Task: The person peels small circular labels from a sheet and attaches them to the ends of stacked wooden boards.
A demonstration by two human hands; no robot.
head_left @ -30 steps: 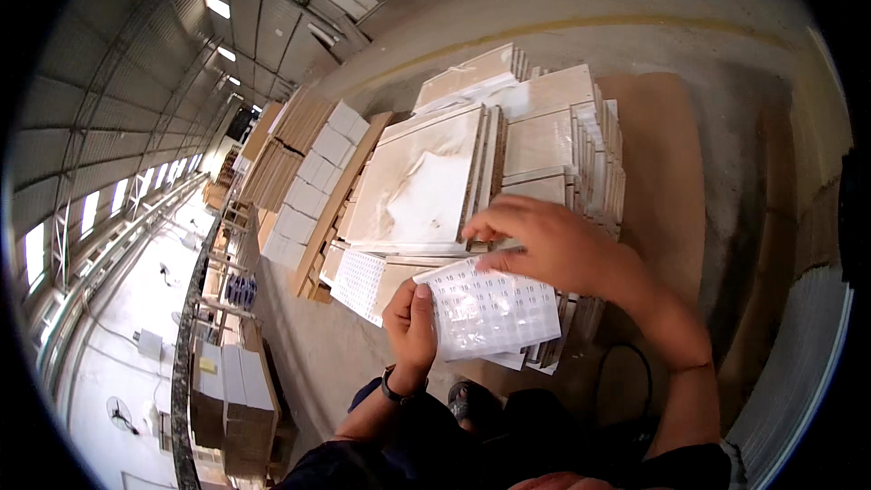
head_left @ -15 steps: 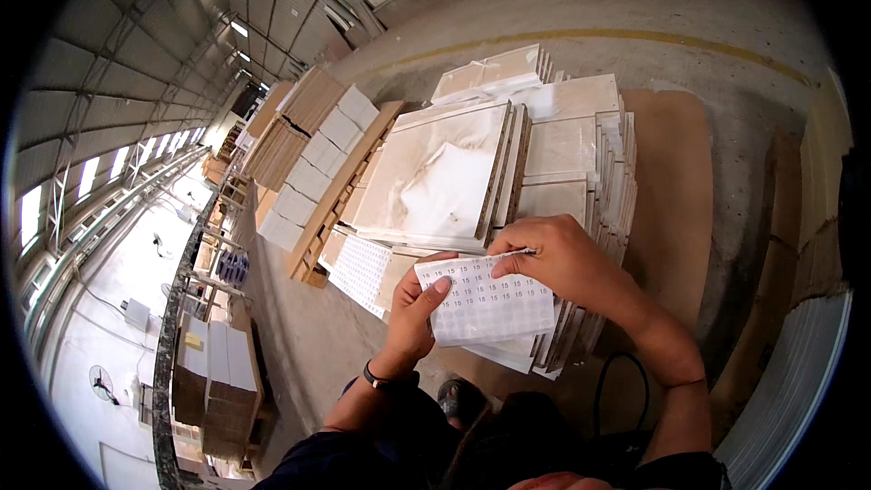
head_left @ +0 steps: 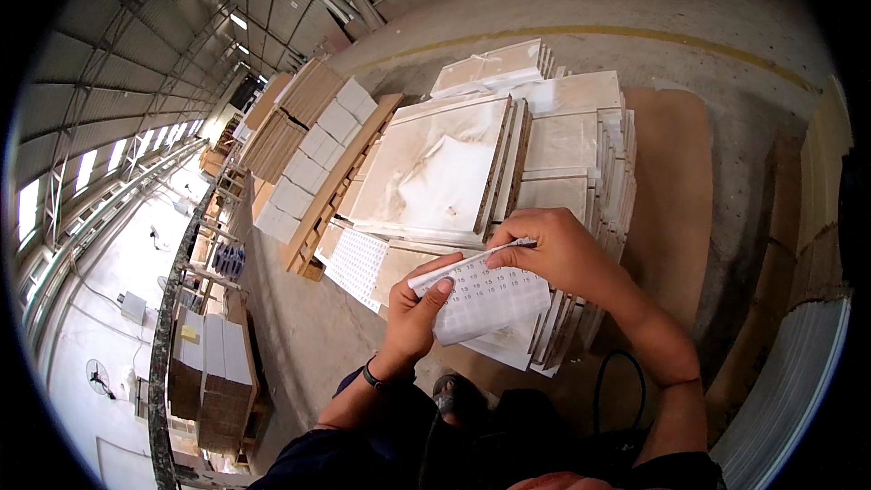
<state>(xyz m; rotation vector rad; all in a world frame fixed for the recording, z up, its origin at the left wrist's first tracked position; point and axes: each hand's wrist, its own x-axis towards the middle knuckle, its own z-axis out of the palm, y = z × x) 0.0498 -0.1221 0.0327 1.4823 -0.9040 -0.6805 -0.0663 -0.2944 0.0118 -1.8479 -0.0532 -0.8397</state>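
Board stack: the piled pale boards filled the middle, edges stepped and uneven on the right; I judged that a knock from the right forearm might shift a loose one.
Brown sheet: the flat brown sheet lay on the floor right of the pile; a foot set on its edge could slip, if it was loose.
Spare page: a second printed page rested at the pile's near left corner, partly past the edge; a draught or a brushing sleeve might send it down.
Held page: the printed page was up between both hands, over the pile's near side, its top edge bent; an uneven pull could crease or tear it.
Right hand: the right hand had thumb and forefinger pinched together on that top edge; too hard a tug there would be the likeliest cause of a rip.
Left hand: the left hand was clamped on the page's left side, thumb in front, fingers mostly hidden behind; should that hold loosen, the page might swing or drop.
Wristband: the dark wristband sat clear of the paper, a small worry.
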